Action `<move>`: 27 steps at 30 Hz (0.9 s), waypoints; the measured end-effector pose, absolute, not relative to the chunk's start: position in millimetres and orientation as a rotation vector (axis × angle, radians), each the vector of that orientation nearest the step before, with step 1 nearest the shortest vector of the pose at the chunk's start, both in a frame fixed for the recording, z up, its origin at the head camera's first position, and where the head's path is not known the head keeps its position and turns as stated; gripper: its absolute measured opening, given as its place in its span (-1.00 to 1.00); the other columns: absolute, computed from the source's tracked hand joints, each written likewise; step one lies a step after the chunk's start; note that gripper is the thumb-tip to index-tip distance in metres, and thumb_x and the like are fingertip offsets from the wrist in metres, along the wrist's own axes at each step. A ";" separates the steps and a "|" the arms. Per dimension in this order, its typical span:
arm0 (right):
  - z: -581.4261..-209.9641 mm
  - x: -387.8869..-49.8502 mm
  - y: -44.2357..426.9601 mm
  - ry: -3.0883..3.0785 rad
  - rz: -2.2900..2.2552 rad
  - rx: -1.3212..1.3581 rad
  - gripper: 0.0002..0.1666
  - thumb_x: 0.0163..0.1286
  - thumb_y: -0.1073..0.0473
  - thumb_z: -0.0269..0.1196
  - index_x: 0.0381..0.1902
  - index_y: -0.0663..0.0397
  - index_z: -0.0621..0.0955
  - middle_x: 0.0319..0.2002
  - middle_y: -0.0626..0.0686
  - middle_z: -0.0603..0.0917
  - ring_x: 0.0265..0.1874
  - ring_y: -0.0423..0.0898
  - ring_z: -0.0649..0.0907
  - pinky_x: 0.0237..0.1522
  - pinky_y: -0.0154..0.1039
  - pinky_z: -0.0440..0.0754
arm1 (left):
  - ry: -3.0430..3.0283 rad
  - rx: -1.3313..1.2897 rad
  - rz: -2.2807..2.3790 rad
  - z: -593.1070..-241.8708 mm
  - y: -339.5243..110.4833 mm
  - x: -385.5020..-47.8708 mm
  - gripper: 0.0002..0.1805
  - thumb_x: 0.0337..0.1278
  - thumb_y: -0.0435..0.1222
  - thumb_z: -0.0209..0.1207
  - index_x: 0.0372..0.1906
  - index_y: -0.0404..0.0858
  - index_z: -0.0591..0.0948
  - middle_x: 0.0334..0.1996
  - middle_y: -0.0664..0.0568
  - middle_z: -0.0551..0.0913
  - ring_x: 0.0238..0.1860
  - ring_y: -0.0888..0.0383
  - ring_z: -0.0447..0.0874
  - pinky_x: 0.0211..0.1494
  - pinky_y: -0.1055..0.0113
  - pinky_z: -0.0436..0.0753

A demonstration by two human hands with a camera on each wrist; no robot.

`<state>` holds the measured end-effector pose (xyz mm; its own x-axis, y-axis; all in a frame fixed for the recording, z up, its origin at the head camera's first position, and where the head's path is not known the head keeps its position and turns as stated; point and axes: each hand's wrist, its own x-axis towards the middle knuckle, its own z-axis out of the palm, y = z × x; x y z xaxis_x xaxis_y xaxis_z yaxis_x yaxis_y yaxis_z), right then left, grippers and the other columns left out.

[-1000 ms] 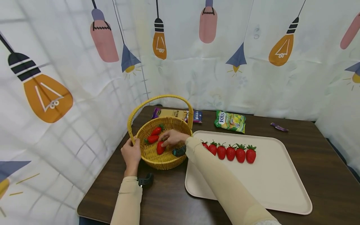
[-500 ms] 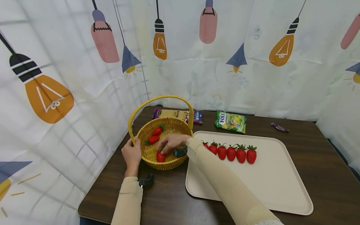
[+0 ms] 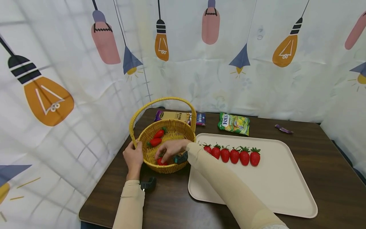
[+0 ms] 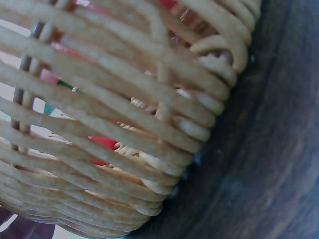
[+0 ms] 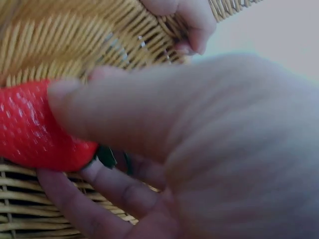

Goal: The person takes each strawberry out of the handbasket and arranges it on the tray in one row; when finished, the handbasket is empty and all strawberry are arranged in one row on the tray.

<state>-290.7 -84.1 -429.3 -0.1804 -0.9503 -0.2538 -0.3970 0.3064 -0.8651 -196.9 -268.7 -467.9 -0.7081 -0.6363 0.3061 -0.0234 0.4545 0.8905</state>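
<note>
Yellow basket (image 3: 178, 128) is standing at the left of the scene, with its handle upright, before a white curtain (image 3: 188, 76) printed with hanging lamps. Under it is a dark brown table (image 3: 174, 203), and on the right, near the basket, lies a pale tray (image 3: 271, 181). At the far side, one long packet (image 3: 174, 115) lies behind the basket, partly hidden by the handle, and a green packet (image 3: 235, 124) lies beyond the tray. The person's left hand (image 3: 133, 157) grips the left rim of the basket, close to the foot of the handle. The right hand (image 3: 172, 148) reaches inside from the right and pinches one red strawberry (image 3: 161, 161) between thumb and fingers, low at the near side of the basket; whether this fruit touches the bottom, I cannot tell. Two other strawberries (image 3: 154, 142) lie inside, farther and to the left. On the tray, at least six strawberries (image 3: 234, 156) make a row along the far half, the leftmost partly covered by the sleeve. Smallest is a purple wrapper (image 3: 284, 128), at the far right.
</note>
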 end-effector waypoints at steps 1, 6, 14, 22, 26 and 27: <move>-429.5 -290.1 -84.5 1.742 -0.834 -1.216 -0.58 0.28 0.32 0.30 0.12 0.16 0.62 -0.04 -0.09 0.67 -0.19 -0.26 0.58 -0.06 -0.31 0.60 | -2.077 0.553 -1.262 -467.9 -268.8 -196.9 -0.69 0.34 -0.18 0.08 -0.02 -0.23 0.72 -0.41 -0.14 0.67 -0.62 0.16 0.35 -0.51 0.36 0.37; -433.1 -290.3 -84.8 1.724 -0.857 -1.191 -0.58 0.28 0.37 0.30 0.12 0.17 0.62 -0.06 -0.09 0.67 -0.16 -0.25 0.59 -0.06 -0.31 0.59 | -2.085 0.555 -1.266 -467.7 -269.1 -196.0 -0.67 0.34 -0.17 0.07 -0.01 -0.23 0.71 -0.32 -0.17 0.70 -0.58 0.16 0.38 -0.48 0.38 0.39; -437.7 -291.6 -82.8 1.661 -0.894 -1.099 -0.58 0.29 0.34 0.30 0.12 0.08 0.63 -0.11 -0.07 0.67 -0.26 -0.21 0.61 -0.15 -0.28 0.63 | -2.088 0.537 -1.247 -467.9 -268.7 -195.3 -0.69 0.33 -0.19 0.07 -0.06 -0.26 0.71 -0.37 -0.19 0.68 -0.61 0.16 0.36 -0.51 0.36 0.38; -434.7 -289.2 -80.1 1.713 -0.911 -1.084 -0.60 0.34 0.28 0.27 0.13 0.03 0.63 -0.03 -0.11 0.66 -0.23 -0.22 0.61 -0.14 -0.26 0.63 | -2.076 0.537 -1.246 -468.1 -267.9 -196.0 -0.69 0.34 -0.19 0.08 -0.05 -0.26 0.72 -0.41 -0.18 0.67 -0.62 0.16 0.37 -0.53 0.38 0.38; -428.3 -287.4 -78.8 1.786 -0.939 -1.094 -0.61 0.35 0.24 0.25 0.13 0.01 0.64 0.05 -0.16 0.63 -0.11 -0.26 0.58 -0.05 -0.29 0.58 | -2.084 0.522 -1.226 -467.7 -268.4 -196.4 -0.69 0.35 -0.20 0.07 -0.07 -0.28 0.72 -0.47 -0.17 0.64 -0.65 0.21 0.33 -0.54 0.37 0.36; -426.3 -287.0 -78.2 1.798 -0.957 -1.083 -0.62 0.35 0.24 0.25 0.13 0.03 0.64 0.05 -0.15 0.62 -0.10 -0.26 0.58 -0.04 -0.29 0.58 | -2.083 0.522 -1.224 -467.5 -268.6 -196.4 -0.70 0.35 -0.20 0.07 -0.07 -0.28 0.72 -0.48 -0.15 0.63 -0.65 0.22 0.33 -0.53 0.37 0.37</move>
<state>-287.0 -78.2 -426.3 -0.3028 -0.9190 -0.2523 -0.3039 0.3440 -0.8884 -196.4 -268.6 -467.5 -0.7044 -0.6248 0.3369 -0.0099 0.4833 0.8754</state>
